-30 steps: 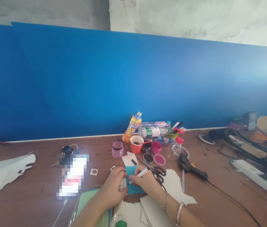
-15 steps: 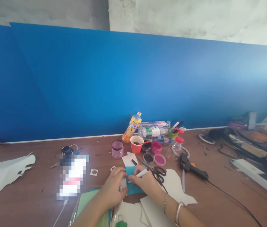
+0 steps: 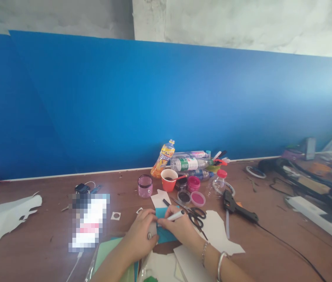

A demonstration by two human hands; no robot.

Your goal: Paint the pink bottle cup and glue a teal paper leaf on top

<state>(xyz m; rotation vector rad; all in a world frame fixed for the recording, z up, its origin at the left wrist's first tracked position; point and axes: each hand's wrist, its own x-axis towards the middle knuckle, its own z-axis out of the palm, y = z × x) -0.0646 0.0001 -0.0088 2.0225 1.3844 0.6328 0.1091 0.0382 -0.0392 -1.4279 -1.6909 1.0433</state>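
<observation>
My right hand (image 3: 179, 225) grips a white marker pen (image 3: 175, 216), its tip end low over a piece of blue paper (image 3: 166, 234). Beside it, my left hand (image 3: 141, 233) curves its fingers and thumb around a pale grey flat piece (image 3: 152, 228) at the paper's left edge; what that piece is, I cannot make out. A black pen cap (image 3: 166, 202) lies just beyond the blue paper. Black-handled scissors (image 3: 197, 215) rest to the right of my right hand, beside cut white paper (image 3: 217, 227).
Behind my hands stand a red paper cup (image 3: 168, 183), a purple cup (image 3: 145, 187) and a tilted orange drink bottle (image 3: 163, 158). A glue gun (image 3: 239, 207) lies to the right, a lit phone (image 3: 89, 223) to the left. Green sheets (image 3: 111, 250) sit near my left forearm.
My right hand and the marker have shifted very slightly over the blue paper. The left hand keeps its hold, and the whole view has moved a little.
</observation>
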